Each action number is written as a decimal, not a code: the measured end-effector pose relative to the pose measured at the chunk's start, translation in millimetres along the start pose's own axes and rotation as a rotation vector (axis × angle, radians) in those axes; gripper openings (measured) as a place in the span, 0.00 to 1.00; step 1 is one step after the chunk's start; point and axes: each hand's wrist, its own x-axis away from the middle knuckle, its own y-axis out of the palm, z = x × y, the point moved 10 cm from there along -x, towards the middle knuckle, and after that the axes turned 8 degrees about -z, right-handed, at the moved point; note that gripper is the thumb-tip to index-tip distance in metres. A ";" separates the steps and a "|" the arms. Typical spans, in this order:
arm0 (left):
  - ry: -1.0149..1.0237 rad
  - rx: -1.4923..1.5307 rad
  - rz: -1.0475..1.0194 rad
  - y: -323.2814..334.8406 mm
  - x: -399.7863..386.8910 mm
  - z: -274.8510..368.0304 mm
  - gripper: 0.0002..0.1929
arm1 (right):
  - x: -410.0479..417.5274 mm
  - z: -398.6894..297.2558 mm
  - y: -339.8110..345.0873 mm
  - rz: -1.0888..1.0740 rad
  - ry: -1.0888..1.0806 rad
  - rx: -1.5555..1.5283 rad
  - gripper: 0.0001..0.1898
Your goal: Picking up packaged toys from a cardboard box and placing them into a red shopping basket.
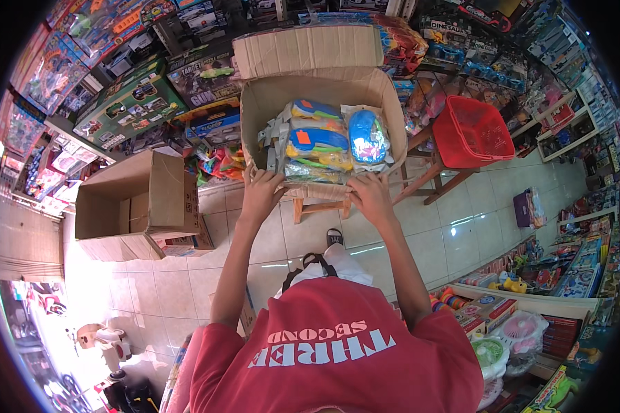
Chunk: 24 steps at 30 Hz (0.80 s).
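Before me an open cardboard box (318, 192) rests on a wooden stool (297, 210), its far flap (307, 51) standing up. My left hand (262, 188) grips the near rim at its left corner, fingers curled over the edge. Near the right end of the same rim, my right hand (370, 195) holds on in the same way. Inside lie several plastic-wrapped toys. One blue and yellow toy (318, 142) bears an orange sticker, and a blue packaged toy (368, 137) lies at the right. Lower packages are partly hidden.
A red plastic basket (460, 139) sits on another wooden stool (436, 188) to the right. Another open cardboard box (173, 193) stands at the left. Shelves of boxed toys (201, 77) line the far side. A purple container (523, 209) is on the tiled floor (413, 248).
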 end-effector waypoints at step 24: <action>-0.253 -0.005 -0.761 105.3 -110.9 -49.1 0.50 | -145.1 47.3 103.3 -0.647 -0.092 0.144 0.37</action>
